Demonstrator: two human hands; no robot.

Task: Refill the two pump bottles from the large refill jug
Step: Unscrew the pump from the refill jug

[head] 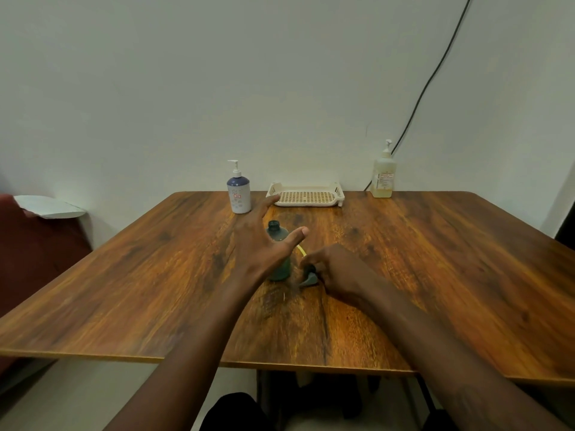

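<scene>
A small dark green bottle (278, 234) stands upright mid-table with its neck open and no pump on it. My left hand (261, 237) hovers open in front of it, fingers spread, thumb out to the right, partly hiding the bottle's body. Just right of the bottle, my right hand (334, 269) rests low on the table and grips the grey pump head (308, 276); its yellowish tube (301, 251) pokes out toward the bottle. A white and blue pump bottle (238, 194) stands at the back left. A pale yellow pump bottle (383, 175) stands at the back right.
A cream perforated tray (306, 195) lies at the table's far edge between the two rear bottles. The wooden table (124, 275) meets a white wall, where a black cable (429, 85) runs down. A red-brown seat with a white item (46, 206) is at left.
</scene>
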